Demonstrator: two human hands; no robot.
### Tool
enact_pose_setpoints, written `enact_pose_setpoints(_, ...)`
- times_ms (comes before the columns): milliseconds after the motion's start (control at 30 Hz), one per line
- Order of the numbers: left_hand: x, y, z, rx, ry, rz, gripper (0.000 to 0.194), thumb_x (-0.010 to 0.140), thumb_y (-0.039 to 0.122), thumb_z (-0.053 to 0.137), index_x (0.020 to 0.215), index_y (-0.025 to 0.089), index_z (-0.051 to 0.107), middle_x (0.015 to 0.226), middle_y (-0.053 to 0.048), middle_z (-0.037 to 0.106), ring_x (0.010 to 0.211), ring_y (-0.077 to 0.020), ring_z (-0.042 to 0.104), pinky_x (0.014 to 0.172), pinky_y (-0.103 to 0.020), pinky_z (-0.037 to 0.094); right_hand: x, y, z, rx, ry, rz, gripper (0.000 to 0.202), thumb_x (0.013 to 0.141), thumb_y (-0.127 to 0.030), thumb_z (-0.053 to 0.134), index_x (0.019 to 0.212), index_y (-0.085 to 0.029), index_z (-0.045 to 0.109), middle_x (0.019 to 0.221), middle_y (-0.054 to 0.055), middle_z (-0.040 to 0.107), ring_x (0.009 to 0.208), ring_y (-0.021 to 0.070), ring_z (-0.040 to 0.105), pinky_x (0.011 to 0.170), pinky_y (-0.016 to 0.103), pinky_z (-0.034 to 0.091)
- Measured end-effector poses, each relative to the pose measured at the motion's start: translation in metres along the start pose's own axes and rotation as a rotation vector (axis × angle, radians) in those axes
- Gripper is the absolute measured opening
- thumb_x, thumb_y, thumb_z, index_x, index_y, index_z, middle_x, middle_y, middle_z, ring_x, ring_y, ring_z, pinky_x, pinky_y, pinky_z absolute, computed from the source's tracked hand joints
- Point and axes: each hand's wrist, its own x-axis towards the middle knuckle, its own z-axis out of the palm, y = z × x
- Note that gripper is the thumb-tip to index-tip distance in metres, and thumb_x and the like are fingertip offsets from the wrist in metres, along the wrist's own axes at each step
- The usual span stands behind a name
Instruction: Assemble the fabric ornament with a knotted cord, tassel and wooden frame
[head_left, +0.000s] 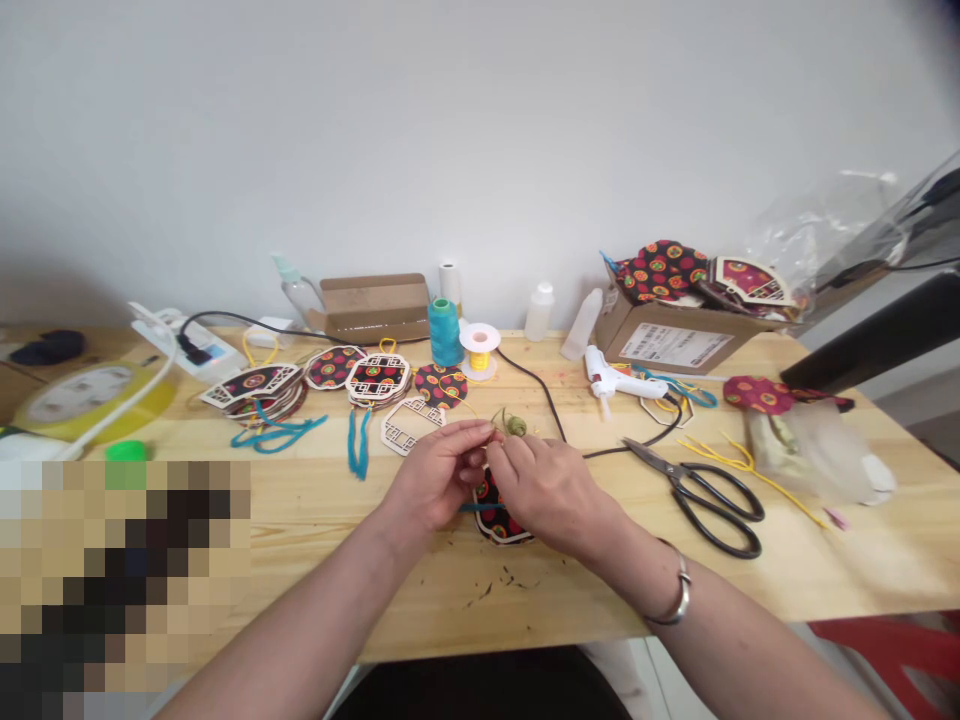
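Observation:
Both hands meet at the middle of the wooden table, fingertips almost touching. My left hand is closed, thumb and fingers pinched on something too small to make out. The fingers of my right hand are also bent into a pinch, and what they hold is hidden. Beneath the hands lies a dark patterned fabric piece with a pale frame edge and a teal cord across it, partly covered by my right hand. Just beyond the fingertips sits a small ball of olive-green thread.
Black scissors and a white glue gun lie to the right. Behind stand a teal thread cone, a yellow spool and a cardboard box of fabric pieces. Framed ornaments lie left, near wide yellow tape.

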Motion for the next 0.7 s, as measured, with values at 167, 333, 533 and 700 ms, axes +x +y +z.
enact_pose_setpoints(167, -0.001, 0.0, 0.002, 0.012, -0.032, -0.012, 0.02, 0.06, 0.015, 0.075, 0.056, 0.011, 0.056, 0.043, 0.008, 0.038, 0.037, -0.0001, 0.029, 0.033, -0.011, 0.02, 0.0, -0.002, -0.001, 0.016, 0.024, -0.02, 0.014, 0.083, -0.004, 0.044, 0.08, -0.013, 0.054, 0.063, 0.003, 0.055, 0.055, 0.0172, 0.05, 0.045, 0.031, 0.032)
enact_pose_setpoints(333, -0.002, -0.001, 0.001, 0.051, 0.014, 0.043, 0.021, 0.057, 0.017, 0.077, 0.062, 0.011, 0.058, 0.046, 0.009, 0.041, 0.038, 0.0003, 0.029, 0.035, -0.011, 0.02, 0.001, 0.004, 0.002, 0.284, 0.056, 0.077, 0.018, 0.086, -0.01, 0.045, 0.075, -0.015, 0.059, 0.07, 0.005, 0.059, 0.063, 0.0168, 0.052, 0.055, 0.03, 0.039)
enact_pose_setpoints(533, -0.003, -0.003, 0.001, 0.205, 0.081, 0.171, 0.022, 0.059, 0.023, 0.077, 0.07, 0.01, 0.063, 0.059, 0.002, 0.056, 0.04, 0.0005, 0.033, 0.037, -0.013, 0.02, 0.003, 0.019, 0.01, 0.915, 0.072, 0.795, 0.019, 0.085, -0.026, 0.053, 0.073, -0.015, 0.064, 0.075, 0.006, 0.065, 0.072, 0.0153, 0.058, 0.068, 0.029, 0.045)
enact_pose_setpoints(700, -0.006, -0.007, 0.006, 0.319, 0.121, 0.246, 0.019, 0.061, 0.026, 0.074, 0.068, 0.011, 0.065, 0.057, 0.003, 0.055, 0.041, -0.0006, 0.034, 0.039, -0.014, 0.022, 0.005, 0.016, 0.019, 1.322, -0.016, 1.027, 0.016, 0.075, -0.031, 0.064, 0.072, -0.015, 0.066, 0.071, 0.004, 0.068, 0.065, 0.0147, 0.059, 0.062, 0.027, 0.046)
